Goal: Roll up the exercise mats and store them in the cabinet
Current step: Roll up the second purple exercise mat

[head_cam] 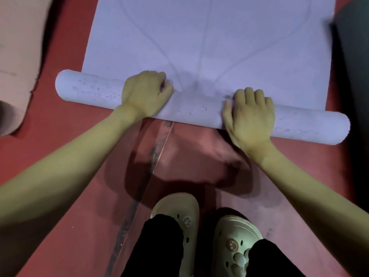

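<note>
A lavender exercise mat (209, 37) lies on the red floor (60, 136), its near end wound into a roll (195, 108) that runs from 9 o'clock to 4 o'clock across the middle of the view, tilted so that its right end sits nearer the person. Both roll ends stick out past the flat sheet's side edges. The left hand (144, 92) rests on top of the roll left of centre, fingers curled over its far side and gripping it. The right hand (249, 114) lies flat on the roll right of centre, fingers straight and pressing down, thumb spread toward the left. The flat part of the mat stretches away toward 12 o'clock, with curved lines printed on it. At 9 o'clock a pale pink mat (18, 56) lies just beside the roll's left end, a strip of red floor between them. At 3 o'clock a dark mat (355, 56) borders the lavender sheet's right edge. Toward 6 o'clock, bare floor separates the roll from two pale clogs (235, 236).
</note>
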`<state>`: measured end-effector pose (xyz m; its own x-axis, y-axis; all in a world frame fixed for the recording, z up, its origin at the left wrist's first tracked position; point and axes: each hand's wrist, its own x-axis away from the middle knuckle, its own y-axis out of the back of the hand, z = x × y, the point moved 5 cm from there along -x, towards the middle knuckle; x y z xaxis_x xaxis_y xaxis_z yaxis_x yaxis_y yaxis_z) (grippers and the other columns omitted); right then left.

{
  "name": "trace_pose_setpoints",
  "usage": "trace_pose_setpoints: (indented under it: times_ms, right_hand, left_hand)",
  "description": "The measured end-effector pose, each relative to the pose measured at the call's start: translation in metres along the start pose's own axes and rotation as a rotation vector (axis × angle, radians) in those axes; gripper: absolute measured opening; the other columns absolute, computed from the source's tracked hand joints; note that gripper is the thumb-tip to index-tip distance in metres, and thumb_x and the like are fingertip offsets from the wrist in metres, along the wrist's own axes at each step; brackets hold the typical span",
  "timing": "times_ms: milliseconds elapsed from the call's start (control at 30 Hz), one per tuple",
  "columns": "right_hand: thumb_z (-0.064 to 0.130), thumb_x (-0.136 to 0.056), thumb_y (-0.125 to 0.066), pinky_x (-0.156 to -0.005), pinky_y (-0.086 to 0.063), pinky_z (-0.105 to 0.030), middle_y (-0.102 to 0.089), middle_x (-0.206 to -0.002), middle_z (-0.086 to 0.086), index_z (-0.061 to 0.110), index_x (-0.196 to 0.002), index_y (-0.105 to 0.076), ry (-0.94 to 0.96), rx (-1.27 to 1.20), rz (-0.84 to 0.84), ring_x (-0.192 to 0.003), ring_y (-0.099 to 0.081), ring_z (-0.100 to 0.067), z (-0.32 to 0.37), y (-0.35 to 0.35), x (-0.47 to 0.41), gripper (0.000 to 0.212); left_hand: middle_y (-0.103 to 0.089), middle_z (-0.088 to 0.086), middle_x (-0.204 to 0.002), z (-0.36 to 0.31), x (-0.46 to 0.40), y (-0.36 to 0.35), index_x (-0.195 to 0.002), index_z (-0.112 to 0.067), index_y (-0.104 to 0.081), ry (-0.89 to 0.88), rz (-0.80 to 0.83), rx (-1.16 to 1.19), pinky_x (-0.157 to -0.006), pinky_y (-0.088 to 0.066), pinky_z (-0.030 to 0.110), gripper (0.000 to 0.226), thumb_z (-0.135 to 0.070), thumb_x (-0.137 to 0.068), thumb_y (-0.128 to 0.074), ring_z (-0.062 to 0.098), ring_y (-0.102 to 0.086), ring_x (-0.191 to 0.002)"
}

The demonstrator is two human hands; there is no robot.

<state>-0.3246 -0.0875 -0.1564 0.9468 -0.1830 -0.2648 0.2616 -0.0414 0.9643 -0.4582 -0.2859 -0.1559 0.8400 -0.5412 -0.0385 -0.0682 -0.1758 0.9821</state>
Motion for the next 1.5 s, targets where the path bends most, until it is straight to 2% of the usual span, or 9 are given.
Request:
trace_pose_setpoints:
  times_ms: [233,333,500,633,733,867,967,1233,1500]
  right_hand:
    - [0.038,-0.090,-0.021,-0.064,-0.027,-0.036,-0.063,-0.082,-0.017,0.011,-0.076,-0.049,0.015,-0.131,0.168,-0.078,-0.055,-0.035,-0.007,-0.007,-0.041,0.041]
    - [0.037,-0.096,-0.028,-0.066,-0.027,-0.035,-0.065,-0.092,-0.019,0.006,-0.085,-0.059,-0.014,-0.136,0.227,-0.088,-0.058,-0.036,-0.012,-0.012,-0.049,0.045]
    - [0.040,-0.094,-0.029,-0.069,-0.039,-0.043,-0.059,-0.077,-0.018,0.003,-0.085,-0.060,-0.037,-0.170,0.083,-0.075,-0.054,-0.036,-0.011,-0.001,-0.042,0.049]
    - [0.080,-0.083,-0.028,-0.090,-0.034,-0.047,-0.058,-0.095,-0.013,0.008,-0.109,-0.057,0.041,-0.068,0.223,-0.087,-0.053,-0.034,-0.007,-0.006,-0.020,0.082]
    - [0.091,-0.071,-0.025,-0.076,-0.039,-0.044,-0.058,-0.088,-0.014,0.008,-0.104,-0.058,0.078,-0.057,0.269,-0.076,-0.054,-0.033,-0.011,-0.007,-0.029,0.095]
    - [0.091,-0.066,-0.031,-0.057,-0.032,-0.034,-0.056,-0.070,-0.012,0.012,-0.079,-0.048,0.148,-0.137,0.233,-0.061,-0.057,-0.032,-0.011,-0.002,-0.050,0.082]
    - [0.093,-0.063,-0.028,-0.056,-0.027,-0.031,-0.058,-0.071,-0.009,0.016,-0.078,-0.038,0.142,-0.171,0.217,-0.064,-0.059,-0.033,-0.013,0.002,-0.052,0.079]
    - [0.090,-0.063,-0.035,-0.054,-0.028,-0.028,-0.059,-0.063,-0.007,0.014,-0.077,-0.053,0.163,-0.230,0.252,-0.058,-0.061,-0.031,0.003,0.016,0.007,0.079]
    - [0.095,-0.055,-0.020,-0.065,-0.035,-0.029,-0.068,-0.097,0.007,0.027,-0.108,-0.058,0.182,-0.303,0.456,-0.093,-0.065,-0.019,0.012,0.027,0.052,0.094]
  left_hand:
    - [-0.053,0.017,-0.082,-0.015,0.009,0.008,-0.082,-0.003,-0.055,-0.120,-0.163,-0.095,-0.063,-0.034,0.044,0.034,-0.029,-0.099,-0.041,0.034,-0.048,-0.076]
    - [-0.050,0.016,-0.077,-0.019,0.004,0.005,-0.079,-0.004,-0.051,-0.144,-0.166,-0.170,-0.059,-0.029,0.042,0.030,-0.023,-0.097,-0.037,0.034,-0.047,-0.070]
    - [-0.051,0.014,-0.075,-0.014,-0.020,0.007,-0.079,-0.005,-0.051,-0.146,-0.098,-0.099,-0.056,-0.024,0.036,0.043,-0.033,-0.092,-0.022,0.034,-0.049,-0.072]
    - [-0.053,0.015,-0.078,-0.014,-0.028,0.005,-0.082,-0.005,-0.053,-0.162,-0.059,-0.067,-0.058,-0.025,0.036,0.050,-0.039,-0.091,-0.017,0.036,-0.051,-0.077]
    - [-0.050,0.013,-0.074,-0.013,-0.018,0.008,-0.079,-0.006,-0.052,-0.141,-0.082,-0.092,-0.061,-0.027,0.037,0.048,-0.041,-0.097,-0.024,0.035,-0.050,-0.074]
    - [-0.057,0.019,-0.079,-0.001,-0.002,0.014,-0.090,-0.002,-0.058,-0.070,-0.103,-0.246,-0.074,-0.036,0.044,0.058,-0.052,-0.097,-0.030,0.037,-0.053,-0.076]
    - [-0.056,0.022,-0.073,0.000,-0.010,0.019,-0.081,0.000,-0.055,-0.069,-0.089,-0.205,-0.066,-0.036,0.045,0.056,-0.048,-0.096,-0.030,0.039,-0.053,-0.069]
    - [-0.061,0.021,-0.070,-0.004,0.051,0.021,-0.077,-0.002,-0.060,-0.025,-0.026,-0.133,-0.060,-0.037,0.042,0.050,-0.043,-0.092,-0.036,0.039,-0.056,-0.065]
    - [-0.068,0.014,-0.078,-0.009,0.104,0.010,-0.089,-0.009,-0.070,0.007,0.112,-0.083,-0.064,-0.042,0.042,0.055,-0.048,-0.089,-0.031,0.037,-0.060,-0.074]
